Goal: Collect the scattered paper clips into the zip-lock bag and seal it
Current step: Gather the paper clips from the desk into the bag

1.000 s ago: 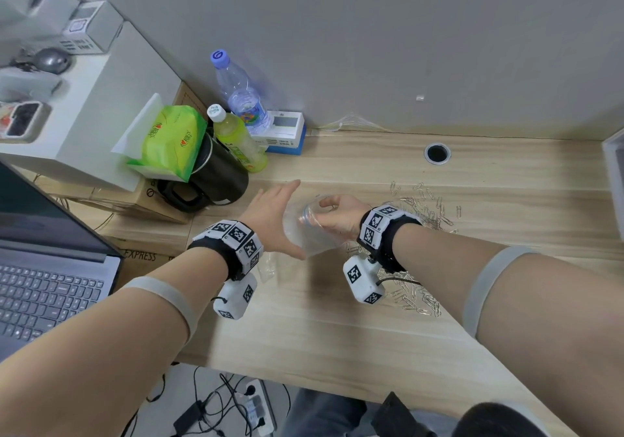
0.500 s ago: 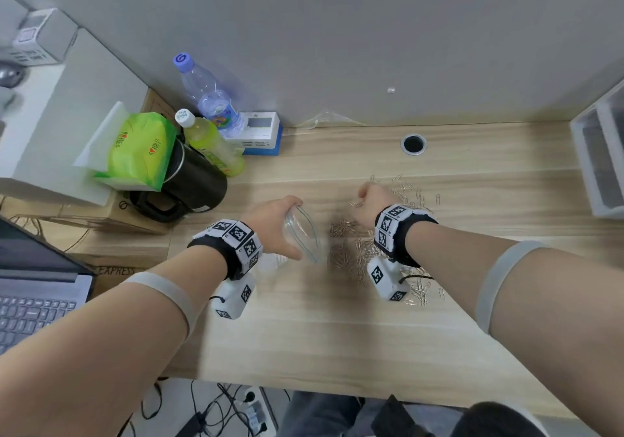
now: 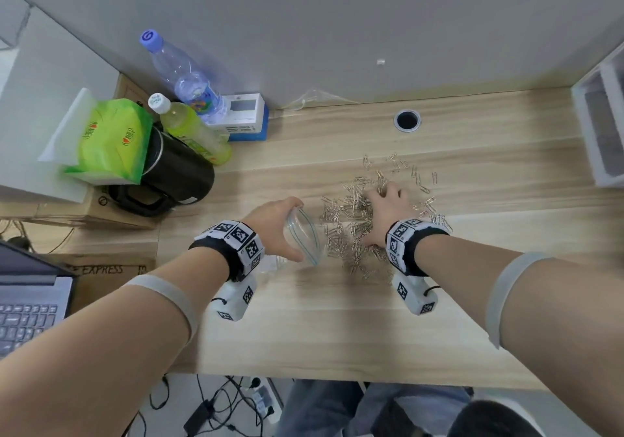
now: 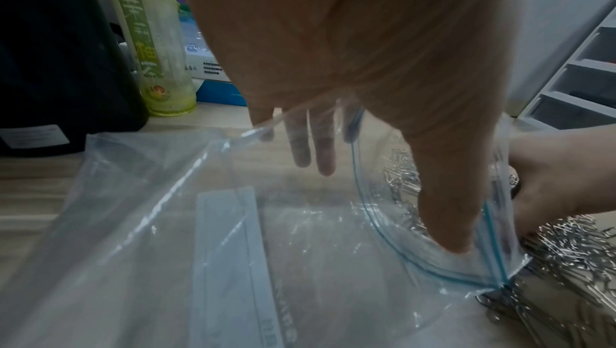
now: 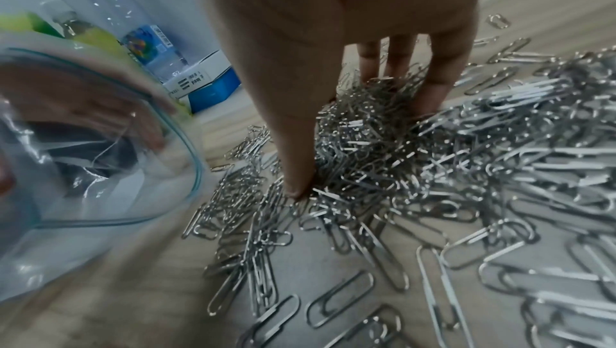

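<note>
A heap of silver paper clips (image 3: pixel 351 227) lies scattered on the wooden desk (image 3: pixel 337 328). My left hand (image 3: pixel 291 230) holds the clear zip-lock bag (image 3: pixel 304 239) with its blue-lined mouth open toward the heap. Its thumb (image 4: pixel 446 195) is hooked inside the mouth, and the fingers (image 4: pixel 310 142) show through the plastic. My right hand (image 3: pixel 380 205) is down in the heap. In the right wrist view its thumb (image 5: pixel 296 148) and fingers (image 5: pixel 433 74) curl around a bunch of paper clips (image 5: pixel 363 127). The bag (image 5: pixel 100 174) looks empty of clips.
At the back left stand a black kettle (image 3: pixel 175 176), a green tissue pack (image 3: pixel 111 139), two bottles (image 3: pixel 189 129) and a blue-and-white box (image 3: pixel 246 122). A laptop (image 3: pixel 27 311) is at the left, white drawers (image 3: pixel 604 132) at the right, a cable hole (image 3: pixel 407 120) behind the heap.
My right hand has left the bag's mouth and moved right onto the heap, closing its fingers around clips. My left hand has kept hold of the open bag.
</note>
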`<state>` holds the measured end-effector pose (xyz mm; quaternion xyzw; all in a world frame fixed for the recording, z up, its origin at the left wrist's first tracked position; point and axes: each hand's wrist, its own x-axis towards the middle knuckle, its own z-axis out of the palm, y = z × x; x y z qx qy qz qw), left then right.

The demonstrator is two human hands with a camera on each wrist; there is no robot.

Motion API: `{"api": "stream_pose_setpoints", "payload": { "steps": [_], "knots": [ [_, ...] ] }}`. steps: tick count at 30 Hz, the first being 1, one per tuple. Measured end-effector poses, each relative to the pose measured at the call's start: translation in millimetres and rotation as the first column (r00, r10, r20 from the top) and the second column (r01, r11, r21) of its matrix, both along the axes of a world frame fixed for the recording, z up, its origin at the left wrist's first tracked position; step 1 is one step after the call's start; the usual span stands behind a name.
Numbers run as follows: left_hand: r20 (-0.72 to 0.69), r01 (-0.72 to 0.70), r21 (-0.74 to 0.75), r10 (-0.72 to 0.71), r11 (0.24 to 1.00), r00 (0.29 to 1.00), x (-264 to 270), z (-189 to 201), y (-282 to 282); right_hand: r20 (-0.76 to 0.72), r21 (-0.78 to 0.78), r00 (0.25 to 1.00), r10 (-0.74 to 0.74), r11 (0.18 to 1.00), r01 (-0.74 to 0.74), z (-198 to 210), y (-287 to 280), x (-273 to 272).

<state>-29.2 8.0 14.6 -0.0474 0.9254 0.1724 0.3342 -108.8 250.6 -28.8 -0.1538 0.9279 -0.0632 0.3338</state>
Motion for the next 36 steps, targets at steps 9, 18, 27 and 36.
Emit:
{"api": "stream_pose_setpoints", "payload": {
  "steps": [9, 18, 27, 36],
  "knots": [
    [-0.007, -0.018, 0.031, 0.018, 0.999, 1.000, -0.2, -1.2, -3.9, -0.040, 0.042, 0.996, 0.080, 0.996, -0.078, 5.9, -8.6, -2.8],
    [0.019, -0.043, 0.056, 0.042, 0.997, 0.999, 7.1, -10.1, -6.6, 0.014, -0.080, 0.994, 0.109, 0.991, -0.108, -6.2, -22.5, 6.9],
    [0.027, -0.035, 0.057, 0.034, 0.998, 0.999, 5.9, -10.8, -8.0, 0.046, -0.111, 0.992, 0.119, 0.987, -0.114, -6.1, -25.5, 4.3],
    [0.032, -0.048, 0.059, 0.046, 0.997, 0.998, 5.2, -14.6, -6.0, -0.010, -0.110, 0.983, 0.183, 0.977, -0.183, -11.4, -27.5, 8.4]
  ]
}}
